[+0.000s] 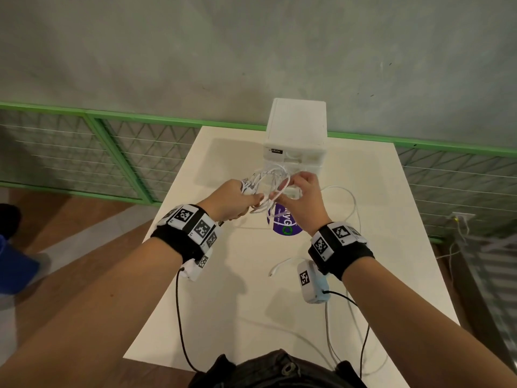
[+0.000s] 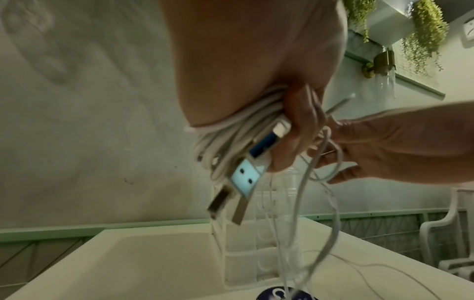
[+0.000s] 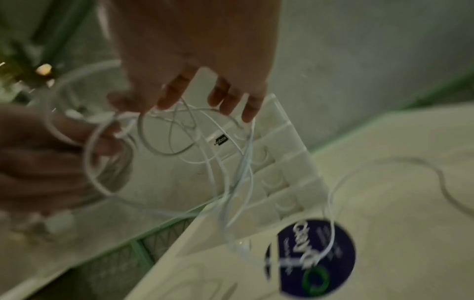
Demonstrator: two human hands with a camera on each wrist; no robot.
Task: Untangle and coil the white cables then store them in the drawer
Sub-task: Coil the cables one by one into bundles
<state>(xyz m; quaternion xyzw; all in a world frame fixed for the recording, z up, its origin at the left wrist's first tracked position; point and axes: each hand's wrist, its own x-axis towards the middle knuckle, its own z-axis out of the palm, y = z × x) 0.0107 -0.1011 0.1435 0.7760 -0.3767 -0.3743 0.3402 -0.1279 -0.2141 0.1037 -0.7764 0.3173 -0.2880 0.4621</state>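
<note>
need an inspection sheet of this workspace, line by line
surface: white table, round purple sticker near its middle.
job's things: bundle of white cables with USB plugs gripped in the left hand; white drawer unit at the far edge, drawers look shut.
clutter: nothing seen.
grippers: the right hand pinches loose loops hanging from the bundle.
cables: one loose white cable trails on the table to the right; a plug end lies near the right wrist.
surroundings: grey wall, green mesh railing, hanging plants in the left wrist view.
</note>
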